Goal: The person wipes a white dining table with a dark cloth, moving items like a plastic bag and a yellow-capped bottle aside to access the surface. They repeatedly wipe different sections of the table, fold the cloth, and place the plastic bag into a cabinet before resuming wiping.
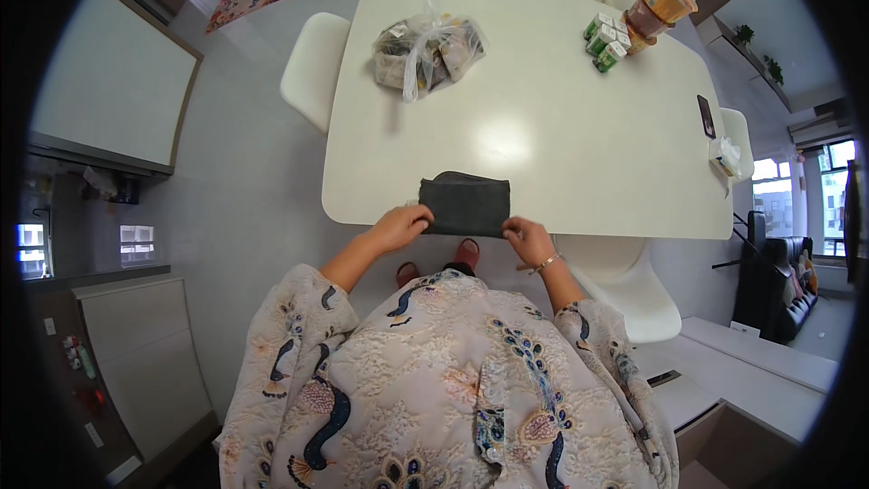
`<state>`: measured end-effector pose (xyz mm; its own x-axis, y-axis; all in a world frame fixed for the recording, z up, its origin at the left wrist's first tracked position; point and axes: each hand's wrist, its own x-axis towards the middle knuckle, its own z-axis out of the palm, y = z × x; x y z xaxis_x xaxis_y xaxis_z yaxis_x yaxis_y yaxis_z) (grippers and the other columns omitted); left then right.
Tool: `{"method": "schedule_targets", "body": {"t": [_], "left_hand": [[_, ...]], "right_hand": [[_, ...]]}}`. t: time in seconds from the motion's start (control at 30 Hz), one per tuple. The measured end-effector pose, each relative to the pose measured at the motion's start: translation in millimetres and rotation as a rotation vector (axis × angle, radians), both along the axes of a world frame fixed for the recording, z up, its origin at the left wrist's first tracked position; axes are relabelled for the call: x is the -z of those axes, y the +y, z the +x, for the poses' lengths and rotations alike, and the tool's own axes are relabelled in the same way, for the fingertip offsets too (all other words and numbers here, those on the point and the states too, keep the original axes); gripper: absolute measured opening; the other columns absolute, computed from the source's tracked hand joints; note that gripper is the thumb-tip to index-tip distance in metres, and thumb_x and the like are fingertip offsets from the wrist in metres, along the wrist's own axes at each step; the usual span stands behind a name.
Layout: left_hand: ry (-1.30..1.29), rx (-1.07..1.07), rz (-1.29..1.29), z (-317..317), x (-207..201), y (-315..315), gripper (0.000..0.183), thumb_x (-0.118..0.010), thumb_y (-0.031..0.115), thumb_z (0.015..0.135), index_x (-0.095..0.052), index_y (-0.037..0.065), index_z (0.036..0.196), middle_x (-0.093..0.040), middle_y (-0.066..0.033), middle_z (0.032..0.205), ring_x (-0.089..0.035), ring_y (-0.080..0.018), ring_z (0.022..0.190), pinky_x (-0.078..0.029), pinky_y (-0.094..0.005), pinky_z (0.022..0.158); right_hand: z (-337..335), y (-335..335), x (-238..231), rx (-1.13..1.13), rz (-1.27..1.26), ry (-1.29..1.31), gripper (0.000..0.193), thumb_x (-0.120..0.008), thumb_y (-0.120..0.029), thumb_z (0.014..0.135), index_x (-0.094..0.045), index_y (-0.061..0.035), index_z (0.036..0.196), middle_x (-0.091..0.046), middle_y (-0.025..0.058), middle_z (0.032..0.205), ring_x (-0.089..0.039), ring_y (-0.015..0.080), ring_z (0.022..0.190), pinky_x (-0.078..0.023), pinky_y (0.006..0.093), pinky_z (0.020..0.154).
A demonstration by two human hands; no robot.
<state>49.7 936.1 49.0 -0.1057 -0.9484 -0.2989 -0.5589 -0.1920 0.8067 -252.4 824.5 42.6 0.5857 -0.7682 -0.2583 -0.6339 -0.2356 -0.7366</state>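
Observation:
A folded dark grey cloth (465, 206) lies at the near edge of the white table (561, 145), its lower side slightly past the edge. At its left side, the fingers of my left hand (400, 227) pinch the cloth. My right hand (530, 243), with a bracelet at the wrist, grips the lower right corner between thumb and fingers. A rounded flap of the cloth shows above its straight upper fold.
Toward the far left of the table stands a tied clear plastic bag (430, 52) with packets inside. Small green-and-white cartons (606, 41) and stacked tubs (661, 7) are at the far right. A phone (706, 117) and tissue pack (725, 157) lie by the right edge. White chairs (316, 71) surround the table.

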Motion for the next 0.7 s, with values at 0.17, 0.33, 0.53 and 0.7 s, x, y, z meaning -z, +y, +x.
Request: {"method": "schedule_targets", "body": {"t": [0.17,0.33,0.53,0.7], "left_hand": [[0.0,-0.317,-0.122,2.9,-0.5,-49.1,0.026,-0.06,0.009,0.087,-0.061,0.003,0.112,-0.066,-0.0124,0.101,-0.062,-0.025,0.091,-0.05,-0.0345,0.078],[-0.388,-0.344,-0.526,-7.9,27.3,-48.0,0.035,-0.064,0.011,0.083,-0.06,0.006,0.118,-0.064,-0.014,0.109,-0.059,-0.032,0.103,-0.047,-0.0377,0.091],[-0.495,-0.011,-0.364,-31.2,36.1,-7.3,0.049,-0.063,0.018,0.084,-0.052,0.013,0.132,-0.045,-0.0088,0.143,-0.039,-0.0266,0.134,-0.03,-0.0504,0.108],[-0.654,0.014,-0.355,-32.3,35.0,-26.4,0.051,-0.057,0.017,0.088,-0.047,0.015,0.138,-0.041,-0.0061,0.148,-0.034,-0.0239,0.138,-0.023,-0.0516,0.112]], "right_hand": [[32.5,-44.1,-12.3,0.22,-0.056,-0.031,0.02,-0.065,-0.015,0.083,-0.066,-0.0054,0.101,-0.07,0.0143,0.09,-0.066,0.0318,0.082,-0.053,0.0392,0.074],[42.1,-44.3,16.6,0.166,-0.43,-0.132,0.024,-0.064,-0.012,0.083,-0.065,-0.0048,0.106,-0.067,0.0171,0.103,-0.063,0.033,0.098,-0.05,0.0402,0.086],[26.7,-5.2,35.0,-0.21,-0.53,0.035,0.042,-0.064,-0.015,0.081,-0.059,-0.0109,0.122,-0.05,0.0129,0.136,-0.046,0.036,0.124,-0.037,0.0479,0.104],[33.9,-21.8,41.3,-0.214,-0.527,0.233,0.053,-0.059,-0.025,0.087,-0.046,-0.0169,0.138,-0.038,0.0096,0.148,-0.035,0.0318,0.134,-0.026,0.0504,0.112]]}}
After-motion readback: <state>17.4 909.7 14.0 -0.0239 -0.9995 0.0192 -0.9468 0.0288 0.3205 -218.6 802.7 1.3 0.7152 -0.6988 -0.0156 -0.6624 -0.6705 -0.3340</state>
